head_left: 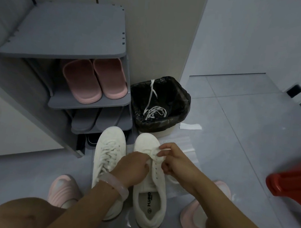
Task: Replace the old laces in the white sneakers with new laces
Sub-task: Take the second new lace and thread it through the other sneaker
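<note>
- Both hands work over the right white sneaker, which stands on the floor beside the left white sneaker.
- The left hand has curled fingers pressed on the eyelet area; I cannot tell if they pinch something.
- The right hand pinches the new lace between thumb and fingertips.
- Beyond the fingers, old laces lie in the black-lined bin.
- Left of the bin stands a grey shoe rack with pink slippers.

i saw a grey shoe rack holding pink slippers with grey slippers below, a paper scrap on the floor tiles, and a red stool at right.
</note>
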`<state>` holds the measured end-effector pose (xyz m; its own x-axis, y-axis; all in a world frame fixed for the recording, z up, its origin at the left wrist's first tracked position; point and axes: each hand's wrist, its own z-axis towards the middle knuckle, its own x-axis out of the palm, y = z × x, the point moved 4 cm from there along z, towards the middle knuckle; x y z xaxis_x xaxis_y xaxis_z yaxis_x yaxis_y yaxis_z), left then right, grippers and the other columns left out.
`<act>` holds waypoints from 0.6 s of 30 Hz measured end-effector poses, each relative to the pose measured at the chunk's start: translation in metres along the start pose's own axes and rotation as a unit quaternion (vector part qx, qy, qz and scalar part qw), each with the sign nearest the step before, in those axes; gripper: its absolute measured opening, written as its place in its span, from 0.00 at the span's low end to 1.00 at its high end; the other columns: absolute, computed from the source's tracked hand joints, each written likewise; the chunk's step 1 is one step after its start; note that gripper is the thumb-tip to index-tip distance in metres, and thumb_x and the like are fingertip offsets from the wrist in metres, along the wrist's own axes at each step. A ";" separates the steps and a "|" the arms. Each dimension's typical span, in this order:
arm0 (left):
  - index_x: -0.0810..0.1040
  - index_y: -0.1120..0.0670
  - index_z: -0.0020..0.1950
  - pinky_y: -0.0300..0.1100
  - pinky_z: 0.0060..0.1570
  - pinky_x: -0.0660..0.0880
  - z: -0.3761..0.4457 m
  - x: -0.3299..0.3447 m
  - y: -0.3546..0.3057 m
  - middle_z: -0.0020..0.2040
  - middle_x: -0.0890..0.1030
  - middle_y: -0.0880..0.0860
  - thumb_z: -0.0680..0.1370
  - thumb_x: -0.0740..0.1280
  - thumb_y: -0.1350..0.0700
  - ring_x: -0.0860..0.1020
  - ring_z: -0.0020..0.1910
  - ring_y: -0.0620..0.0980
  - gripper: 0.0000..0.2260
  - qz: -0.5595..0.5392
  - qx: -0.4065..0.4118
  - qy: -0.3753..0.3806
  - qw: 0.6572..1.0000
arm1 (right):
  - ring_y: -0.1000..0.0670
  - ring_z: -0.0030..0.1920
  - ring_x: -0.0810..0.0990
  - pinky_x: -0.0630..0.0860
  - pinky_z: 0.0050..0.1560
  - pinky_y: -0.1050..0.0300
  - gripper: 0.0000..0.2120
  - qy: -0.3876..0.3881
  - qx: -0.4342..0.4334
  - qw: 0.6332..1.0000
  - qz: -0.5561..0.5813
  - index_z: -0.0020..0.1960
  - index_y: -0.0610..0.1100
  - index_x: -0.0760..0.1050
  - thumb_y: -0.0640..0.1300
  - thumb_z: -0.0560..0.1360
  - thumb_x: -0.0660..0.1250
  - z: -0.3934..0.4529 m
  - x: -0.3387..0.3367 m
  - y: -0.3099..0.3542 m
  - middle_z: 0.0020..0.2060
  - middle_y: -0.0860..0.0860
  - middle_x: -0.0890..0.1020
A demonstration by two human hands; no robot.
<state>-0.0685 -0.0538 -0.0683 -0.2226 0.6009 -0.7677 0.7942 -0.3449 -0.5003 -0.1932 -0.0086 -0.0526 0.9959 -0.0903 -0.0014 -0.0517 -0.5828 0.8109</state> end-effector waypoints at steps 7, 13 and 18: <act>0.82 0.48 0.54 0.46 0.51 0.77 0.000 0.003 -0.003 0.51 0.83 0.49 0.76 0.59 0.60 0.79 0.49 0.48 0.15 -0.090 -0.035 -0.012 0.995 | 0.54 0.34 0.70 0.69 0.32 0.63 0.10 -0.062 0.017 0.987 -0.147 0.58 0.45 0.64 0.37 0.79 0.54 0.010 -0.006 -0.022 0.44 0.46 0.73; 0.78 0.54 0.56 0.44 0.51 0.74 -0.003 -0.003 -0.005 0.52 0.79 0.51 0.78 0.58 0.56 0.77 0.53 0.50 0.11 -0.081 -0.066 -0.092 0.990 | 0.49 0.43 0.72 0.69 0.40 0.61 0.14 -0.099 -0.028 0.908 -0.406 0.63 0.42 0.62 0.38 0.78 0.56 0.010 -0.013 -0.027 0.56 0.44 0.68; 0.77 0.53 0.60 0.36 0.46 0.68 0.004 -0.008 -0.016 0.46 0.77 0.50 0.78 0.63 0.55 0.73 0.45 0.44 0.12 -0.145 0.007 -0.079 0.986 | 0.61 0.26 0.70 0.65 0.28 0.69 0.20 -0.019 -0.109 0.989 -0.098 0.59 0.48 0.64 0.28 0.74 0.50 -0.006 0.000 0.019 0.53 0.47 0.76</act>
<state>-0.0817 -0.0563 -0.0561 -0.5258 0.5554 -0.6443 0.6766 -0.1859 -0.7125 -0.1935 -0.0150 -0.0332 0.9815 -0.0261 -0.1899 0.1634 -0.4043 0.8999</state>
